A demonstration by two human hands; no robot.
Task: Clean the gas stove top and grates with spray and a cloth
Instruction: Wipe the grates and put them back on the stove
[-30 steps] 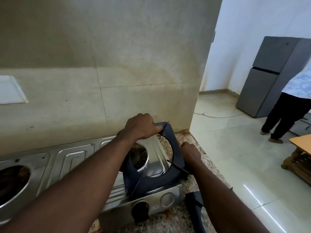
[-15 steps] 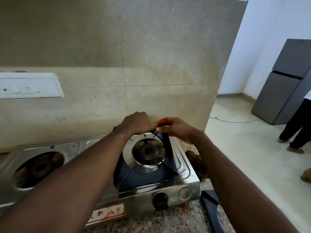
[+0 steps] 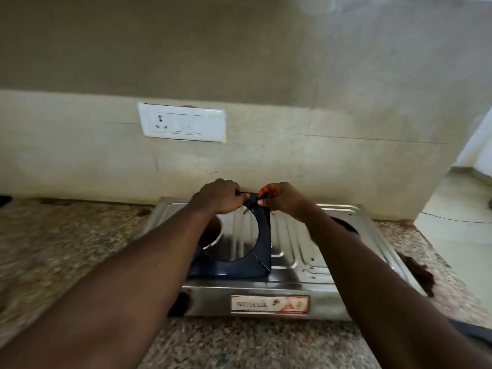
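Your left hand [image 3: 217, 198] and right hand [image 3: 279, 199] sit side by side, fingers curled, both pinching the far edge of the dark grate [image 3: 259, 258]. From that grip the grate stretches toward you, its near edge down on the stove [image 3: 300, 251] by the left burner [image 3: 211, 234]. Neither hand is nearer, so a lift would likely hinge on that near edge.

Dark blue grate [image 3: 255, 265]; silver stove [image 3: 298, 246]; speckled granite counter [image 3: 66, 249].
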